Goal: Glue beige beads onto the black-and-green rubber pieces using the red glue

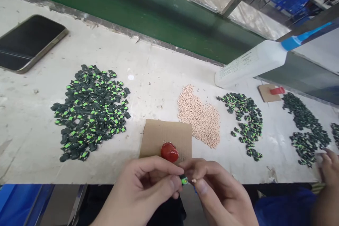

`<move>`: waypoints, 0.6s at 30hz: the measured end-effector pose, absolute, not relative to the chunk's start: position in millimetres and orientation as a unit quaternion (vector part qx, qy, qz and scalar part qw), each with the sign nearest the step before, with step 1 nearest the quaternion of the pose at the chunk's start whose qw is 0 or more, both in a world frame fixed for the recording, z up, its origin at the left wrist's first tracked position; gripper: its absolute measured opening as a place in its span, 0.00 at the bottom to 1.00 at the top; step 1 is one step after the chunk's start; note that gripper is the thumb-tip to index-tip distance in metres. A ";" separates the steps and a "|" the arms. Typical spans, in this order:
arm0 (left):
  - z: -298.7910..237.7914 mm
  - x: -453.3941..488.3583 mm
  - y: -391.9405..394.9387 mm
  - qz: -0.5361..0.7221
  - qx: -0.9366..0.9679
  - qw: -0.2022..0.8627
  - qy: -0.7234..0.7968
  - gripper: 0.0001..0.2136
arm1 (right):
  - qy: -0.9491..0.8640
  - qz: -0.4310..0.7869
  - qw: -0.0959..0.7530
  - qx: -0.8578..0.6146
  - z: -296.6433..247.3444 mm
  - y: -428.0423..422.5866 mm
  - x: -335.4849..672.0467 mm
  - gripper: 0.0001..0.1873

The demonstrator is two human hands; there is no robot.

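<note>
Between the thumb and index finger of my left hand (150,187) is a small dark piece with a bright green mark (184,180). My right hand (218,189) pinches a tiny pale pink bead-like piece (194,180), held close to the dark piece; I cannot tell whether the two touch. Both hands are at the table's front edge. Just beyond them a glossy red cap-like holder (169,152) sits on a square of brown cardboard (155,132). A pile of pale pink pieces (197,113) lies behind the cardboard to the right.
A large heap of black-and-green pieces (92,109) lies left, smaller heaps (246,116) right. A phone (31,42) rests at the far left. A white bottle with a blue nozzle (251,61) leans at the back. Another person's hand (329,166) is at the right edge.
</note>
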State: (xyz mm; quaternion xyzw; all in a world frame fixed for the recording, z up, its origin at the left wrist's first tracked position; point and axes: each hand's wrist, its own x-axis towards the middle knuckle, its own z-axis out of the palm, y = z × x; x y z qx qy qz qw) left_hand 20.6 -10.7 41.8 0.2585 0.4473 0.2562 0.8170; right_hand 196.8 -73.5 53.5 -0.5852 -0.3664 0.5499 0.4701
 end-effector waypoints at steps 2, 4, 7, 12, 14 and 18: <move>48.6 23.1 -10.3 0.256 0.236 0.810 0.471 0.02 | -0.379 0.527 0.470 -0.598 55.5 -72.7 194.3 0.05; 52.9 24.8 -10.5 0.259 0.226 0.806 0.483 0.02 | -0.361 0.510 0.484 -0.613 56.9 -72.6 189.4 0.04; 53.0 24.5 -11.0 0.262 0.229 0.802 0.485 0.03 | -0.324 0.502 0.506 -0.621 57.9 -73.2 180.9 0.03; 39.0 16.6 -11.9 0.251 0.289 0.820 0.426 0.03 | -0.398 0.489 0.492 -0.600 58.1 -70.3 181.4 0.07; 35.3 14.2 -12.5 0.251 0.312 0.821 0.408 0.04 | -0.450 0.470 0.461 -0.603 58.6 -67.5 185.7 0.09; 41.7 16.7 -14.5 0.266 0.311 0.803 0.434 0.03 | -0.461 0.451 0.463 -0.608 60.0 -62.9 190.4 0.10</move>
